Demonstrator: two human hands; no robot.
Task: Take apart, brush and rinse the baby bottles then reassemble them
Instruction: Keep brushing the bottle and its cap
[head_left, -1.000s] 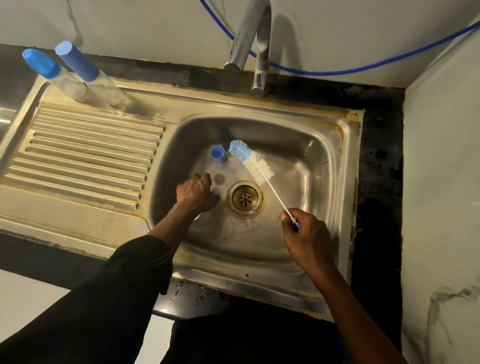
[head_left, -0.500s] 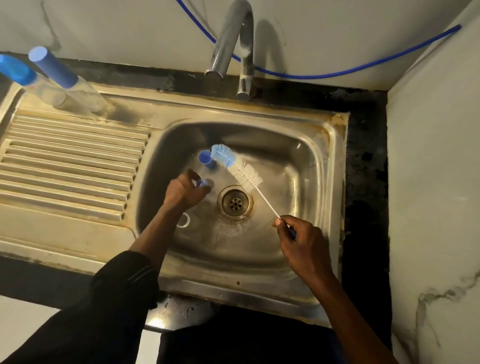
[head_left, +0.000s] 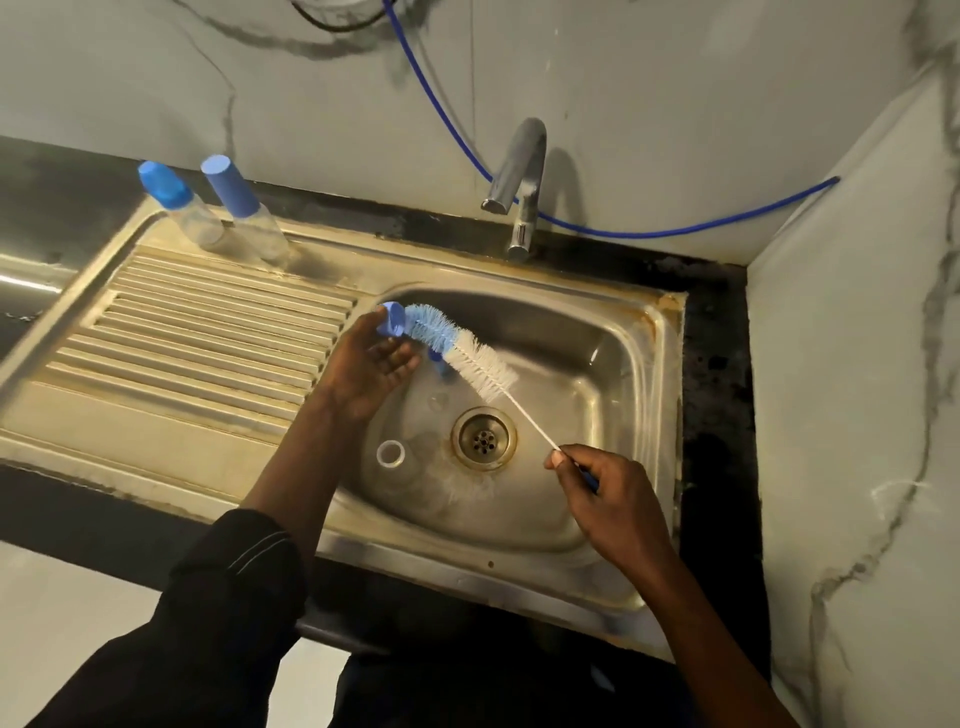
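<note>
Corner of pale, grey-veined marble walls (head_left: 675, 104) above a dark stone worktop (head_left: 62, 176). Set in it, a dull stainless sink (head_left: 670, 395), rust-stained at the rim, with a ribbed drainboard (head_left: 197, 332) on the left. Behind, a curved chrome tap (head_left: 519, 176) and a thin blue hose (head_left: 649, 231). At the drainboard's back, two clear, blue-capped baby bottles (head_left: 200, 226), standing side by side. Over the basin, left hand (head_left: 369, 364) palm up, pinching a small blue cap (head_left: 392, 319). Right hand (head_left: 608, 504) pinching the thin white stem of a bottle brush (head_left: 467, 358), blue bristle tip bent against the cap. On the basin floor, a white ring (head_left: 390, 453) near the round drain (head_left: 483, 439).
</note>
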